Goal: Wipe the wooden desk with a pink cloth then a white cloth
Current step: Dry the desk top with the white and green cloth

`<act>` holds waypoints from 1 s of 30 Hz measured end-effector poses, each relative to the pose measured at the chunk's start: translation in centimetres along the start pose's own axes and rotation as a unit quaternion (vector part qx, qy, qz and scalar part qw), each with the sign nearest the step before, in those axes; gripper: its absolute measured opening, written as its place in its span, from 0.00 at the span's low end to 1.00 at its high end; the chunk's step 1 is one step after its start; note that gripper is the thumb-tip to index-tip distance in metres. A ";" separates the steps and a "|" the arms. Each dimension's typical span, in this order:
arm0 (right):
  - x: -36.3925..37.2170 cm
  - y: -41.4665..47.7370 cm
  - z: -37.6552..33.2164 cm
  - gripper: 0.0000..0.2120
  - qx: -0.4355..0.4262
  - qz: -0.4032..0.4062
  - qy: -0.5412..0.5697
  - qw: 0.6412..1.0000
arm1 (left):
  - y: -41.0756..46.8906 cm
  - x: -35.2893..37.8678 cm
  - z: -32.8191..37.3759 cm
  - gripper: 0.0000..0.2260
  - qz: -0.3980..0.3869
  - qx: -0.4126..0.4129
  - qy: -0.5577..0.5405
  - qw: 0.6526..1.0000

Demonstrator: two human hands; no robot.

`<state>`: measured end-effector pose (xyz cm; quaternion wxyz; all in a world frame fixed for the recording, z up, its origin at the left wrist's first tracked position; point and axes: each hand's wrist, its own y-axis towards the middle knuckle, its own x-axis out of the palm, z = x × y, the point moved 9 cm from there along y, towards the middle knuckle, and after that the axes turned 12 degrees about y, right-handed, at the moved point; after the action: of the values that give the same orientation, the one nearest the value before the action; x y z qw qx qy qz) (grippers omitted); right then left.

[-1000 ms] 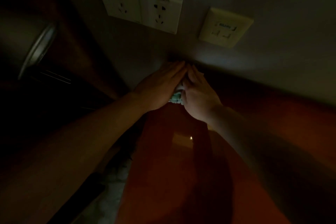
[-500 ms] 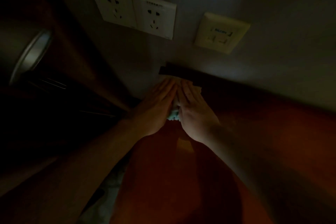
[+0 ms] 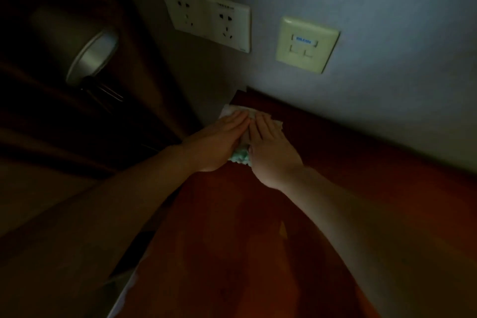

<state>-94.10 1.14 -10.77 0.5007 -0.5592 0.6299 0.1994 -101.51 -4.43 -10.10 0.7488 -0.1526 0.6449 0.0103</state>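
Head view: I see both hands, left [image 3: 219,144] and right [image 3: 268,147], fingers flat together, pressing the cloth [image 3: 240,156] at frame centre; it has slid back from the wall along the desk [image 3: 232,253], so wiping continues.

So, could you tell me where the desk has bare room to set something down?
The desk is bare between the forearms, from the wrists back to the near edge, and to the right along the wall. It is crowded only at the far left corner, where the left hand and right hand press flat on the cloth.
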 end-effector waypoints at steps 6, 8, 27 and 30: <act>-1.0 0.3 -0.2 0.36 0.024 -0.003 0.024 0.999 | 0.7 -0.6 0.2 0.36 0.018 -0.095 0.065 0.993; 0.2 -2.2 -0.9 0.37 0.014 0.009 0.015 1.000 | -1.1 0.7 1.1 0.34 0.007 -0.067 0.064 0.996; 0.4 0.0 -1.4 0.33 0.035 0.022 0.015 0.999 | -0.7 1.1 -1.1 0.29 0.039 -0.025 -0.017 0.999; 1.2 -1.7 -2.4 0.32 0.033 0.044 0.039 0.998 | -2.9 1.5 -0.6 0.29 0.063 -0.024 -0.024 0.997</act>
<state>-93.36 -1.92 -10.31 0.4848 -0.5213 0.6793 0.1780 -101.20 -7.58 -10.99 0.7579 -0.1297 0.6348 0.0764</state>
